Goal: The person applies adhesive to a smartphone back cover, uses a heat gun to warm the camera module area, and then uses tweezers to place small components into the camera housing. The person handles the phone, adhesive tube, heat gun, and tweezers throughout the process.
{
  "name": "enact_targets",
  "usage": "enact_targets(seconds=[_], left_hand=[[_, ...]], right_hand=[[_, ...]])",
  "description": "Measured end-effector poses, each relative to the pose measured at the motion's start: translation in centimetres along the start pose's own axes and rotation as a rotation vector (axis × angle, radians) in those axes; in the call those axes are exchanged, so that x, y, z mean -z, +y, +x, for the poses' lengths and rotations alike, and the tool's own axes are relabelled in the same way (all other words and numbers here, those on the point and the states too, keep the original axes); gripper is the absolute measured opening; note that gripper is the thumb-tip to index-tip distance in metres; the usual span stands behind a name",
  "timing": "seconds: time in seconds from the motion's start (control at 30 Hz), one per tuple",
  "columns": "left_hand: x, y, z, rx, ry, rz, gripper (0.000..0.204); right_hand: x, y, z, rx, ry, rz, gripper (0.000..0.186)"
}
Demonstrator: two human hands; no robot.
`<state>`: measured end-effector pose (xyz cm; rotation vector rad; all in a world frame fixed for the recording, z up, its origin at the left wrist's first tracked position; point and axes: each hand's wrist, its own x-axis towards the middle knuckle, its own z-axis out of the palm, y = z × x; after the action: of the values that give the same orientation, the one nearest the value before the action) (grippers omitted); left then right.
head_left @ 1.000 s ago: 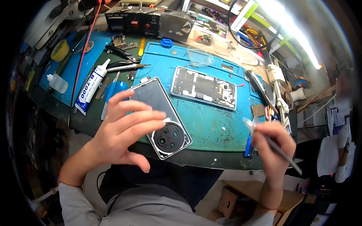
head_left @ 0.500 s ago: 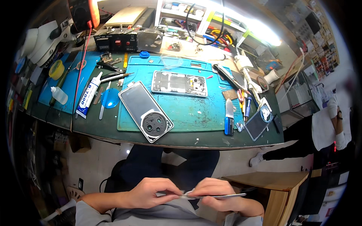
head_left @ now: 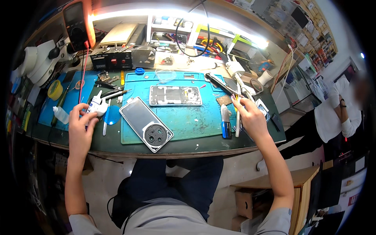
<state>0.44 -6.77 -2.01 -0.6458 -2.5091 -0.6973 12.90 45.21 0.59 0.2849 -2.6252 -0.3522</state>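
Note:
My left hand [head_left: 83, 124] is at the left of the bench, its thumb and fingers closed round the lower part of a white glue tube [head_left: 96, 104] with a pointed nozzle. At the right, my right hand [head_left: 251, 117] has its fingers closed on a slim, pale stick-like tool [head_left: 237, 127] that points down toward the bench edge; its exact kind is unclear. Between the hands, a phone part with a round black camera ring [head_left: 156, 135] lies slanted on the blue mat [head_left: 184, 127]. Behind it sits an opened phone body [head_left: 175, 96] with its inner parts showing.
Beside my right hand lies a blue-handled knife [head_left: 226, 124]. A blue disc [head_left: 112, 115] and a dropper bottle [head_left: 60, 114] are near my left hand. A microscope [head_left: 39, 64] and an orange multimeter [head_left: 78, 25] stand far left. A person [head_left: 340, 105] stands at the right.
My hands have left my lap, where they were close together over a thin flat piece. The left has reached out to the glue tube, the right to the tools on the right.

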Motion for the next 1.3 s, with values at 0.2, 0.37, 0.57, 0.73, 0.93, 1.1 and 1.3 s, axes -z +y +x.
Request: enact_targets(seconds=[0.2,0.37,0.57,0.73,0.93,1.1,1.3], left_hand=[[0.6,3.4,2.5,-0.424,-0.288,-0.119,0.054],[-1.6,4.9,6.9,-0.595,-0.716,-0.297,0.096],[-3.7,6.3,10.3,-0.750,-0.916,-0.286,0.103],[-4.2,7.0,10.6,-0.825,-0.825,-0.256,0.096],[-4.5,7.5,7.1,-0.723,-0.510,-0.201,0.099],[-5.2,8.2,5.2,-0.632,-0.402,-0.198,0.099],[-5.1,8.5,4.8,-0.616,-0.340,-0.233,0.101]], right_hand=[[-1.1,0.8,0.7,0.073,-0.099,-0.028,0.045],[-0.2,1.0,1.4,-0.072,-0.011,0.034,0.037],[1.8,-2.2,1.0,-0.316,-0.103,0.569,0.012],[1.7,-7.0,3.1,-0.280,-0.208,0.678,0.013],[0.1,-9.4,5.2,-0.240,-0.257,0.588,0.013],[0.0,-9.2,6.2,-0.151,-0.321,0.531,0.012],[-0.2,-9.2,6.1,-0.200,-0.328,0.616,0.010]])
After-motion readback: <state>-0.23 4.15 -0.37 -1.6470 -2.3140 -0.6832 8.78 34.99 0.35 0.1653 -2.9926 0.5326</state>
